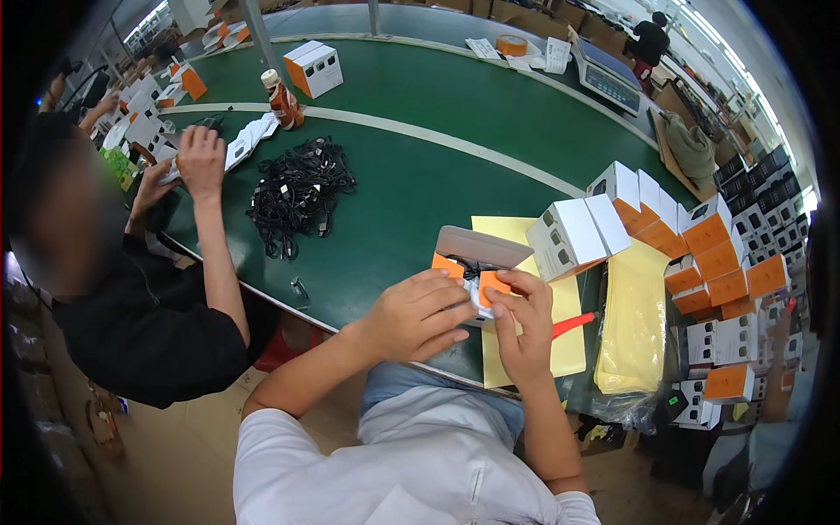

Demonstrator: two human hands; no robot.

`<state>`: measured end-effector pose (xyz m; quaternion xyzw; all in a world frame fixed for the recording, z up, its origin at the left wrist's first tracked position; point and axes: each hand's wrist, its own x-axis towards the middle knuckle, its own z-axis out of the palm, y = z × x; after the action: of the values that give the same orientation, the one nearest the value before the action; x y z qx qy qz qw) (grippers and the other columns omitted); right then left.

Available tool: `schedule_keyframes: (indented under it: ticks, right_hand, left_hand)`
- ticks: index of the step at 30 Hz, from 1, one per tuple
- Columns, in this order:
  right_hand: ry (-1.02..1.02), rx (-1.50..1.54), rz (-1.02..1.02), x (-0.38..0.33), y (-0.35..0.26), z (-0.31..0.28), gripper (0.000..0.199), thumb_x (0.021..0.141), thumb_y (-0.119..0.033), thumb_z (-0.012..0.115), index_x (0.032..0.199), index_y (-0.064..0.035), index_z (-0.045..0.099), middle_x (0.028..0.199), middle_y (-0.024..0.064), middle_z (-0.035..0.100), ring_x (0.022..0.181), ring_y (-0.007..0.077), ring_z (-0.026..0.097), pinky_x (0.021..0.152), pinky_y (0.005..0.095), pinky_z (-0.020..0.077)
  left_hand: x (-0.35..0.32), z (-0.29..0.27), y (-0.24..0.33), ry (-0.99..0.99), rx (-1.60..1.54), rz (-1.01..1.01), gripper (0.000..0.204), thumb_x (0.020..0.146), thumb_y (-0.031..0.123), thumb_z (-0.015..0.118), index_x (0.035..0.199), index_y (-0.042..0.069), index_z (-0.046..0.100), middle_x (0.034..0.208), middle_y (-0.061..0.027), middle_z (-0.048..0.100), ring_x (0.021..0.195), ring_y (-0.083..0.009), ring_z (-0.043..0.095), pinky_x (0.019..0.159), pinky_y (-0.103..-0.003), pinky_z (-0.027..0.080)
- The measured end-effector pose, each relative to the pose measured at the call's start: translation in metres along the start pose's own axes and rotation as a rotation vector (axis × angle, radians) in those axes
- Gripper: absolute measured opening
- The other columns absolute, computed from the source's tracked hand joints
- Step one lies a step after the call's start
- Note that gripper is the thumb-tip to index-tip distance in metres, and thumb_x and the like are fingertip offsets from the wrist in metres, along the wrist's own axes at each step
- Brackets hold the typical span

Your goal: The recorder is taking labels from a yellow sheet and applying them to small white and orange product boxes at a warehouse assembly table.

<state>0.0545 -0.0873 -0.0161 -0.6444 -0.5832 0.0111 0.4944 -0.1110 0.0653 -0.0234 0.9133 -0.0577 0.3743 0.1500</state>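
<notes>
A small white and orange carton (486, 248) stands with its lid raised in front of me, at the table's near edge. Black cable (472, 268) shows inside it. My left hand (420, 317) is wrapped against the carton's left side, its fingers partly hiding it. With thumb and fingers, my right hand (523, 328) pinches an orange flap (494, 289) at the carton's right side. Beneath lies yellow sheet material (573, 328), and a red-handled tool (573, 325) rests on it just right of my right hand.
Closed white cartons (569, 236) stand right of my hands, with stacked orange and white cartons (713, 249) beyond. A yellow packet stack (632, 324) lies nearby. Tangled black cables (302, 192) lie left of centre. A co-worker (149, 306) handles something at left, near a brown bottle (282, 101).
</notes>
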Motion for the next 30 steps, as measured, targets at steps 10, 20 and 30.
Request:
schedule_keyframes:
  ticks: [10,20,30]
  right_hand:
    - [0.055,0.368,0.333,0.014,-0.004,0.003,0.086,0.086,-0.001,0.073,0.159,-0.0074,0.029,0.155,0.0155,0.039,0.143,0.0316,0.042,0.111,0.0461,0.0469]
    - [-0.142,0.707,0.529,0.01,0.019,-0.002,0.062,0.098,-0.007,0.066,0.153,0.0008,0.038,0.145,0.0135,0.052,0.138,0.0257,0.052,0.118,0.0408,0.0393]
    - [-0.201,0.587,0.394,0.016,0.005,-0.009,0.063,0.092,0.002,0.069,0.15,-0.0049,0.045,0.15,0.0138,0.051,0.14,0.0258,0.051,0.12,0.0401,0.0377]
  left_hand:
    - [0.018,-0.007,0.006,-0.029,0.017,-0.084,0.034,0.083,0.025,0.08,0.11,0.008,0.069,0.105,-0.0073,0.067,0.103,-0.0261,0.066,0.103,-0.044,0.052]
    - [0.006,0.008,-0.011,0.079,0.051,0.1,0.031,0.079,0.019,0.084,0.105,0.008,0.071,0.107,-0.0064,0.067,0.103,-0.0257,0.066,0.103,-0.05,0.054]
    - [-0.011,0.005,-0.013,0.126,-0.358,-0.124,0.034,0.08,0.009,0.082,0.112,0.008,0.069,0.118,-0.0111,0.065,0.119,-0.0291,0.063,0.117,-0.052,0.039]
